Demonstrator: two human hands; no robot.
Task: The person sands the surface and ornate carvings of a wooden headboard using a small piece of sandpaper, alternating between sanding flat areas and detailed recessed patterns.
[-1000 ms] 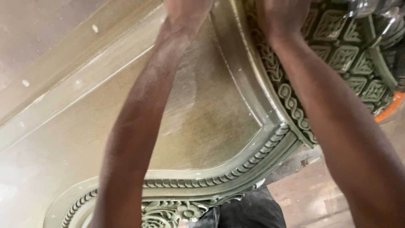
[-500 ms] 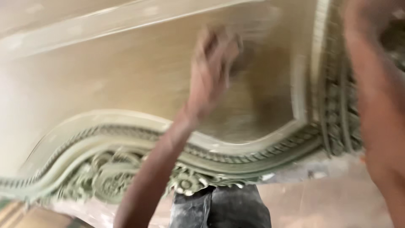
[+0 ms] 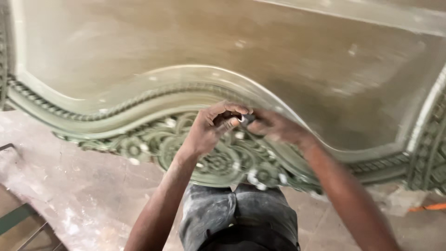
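A large carved wooden panel, coated grey-green, fills the view; it has a flat middle, a curved moulded rim with a rope-like bead, and floral scrollwork at its near edge. My left hand and my right hand meet over the top of the scrollwork. Between their fingertips is a small dark piece, blurred, perhaps a scrap of sandpaper. Both hands have their fingers curled on it.
A dusty concrete floor lies under the panel's near edge. My grey dust-covered trousers show below the hands. A dark metal frame sits at the lower left, and an orange object at the right edge.
The view has swung across the panel to its carved near edge. My left hand has come off the flat middle, and both hands have met over the scrollwork on a small piece.
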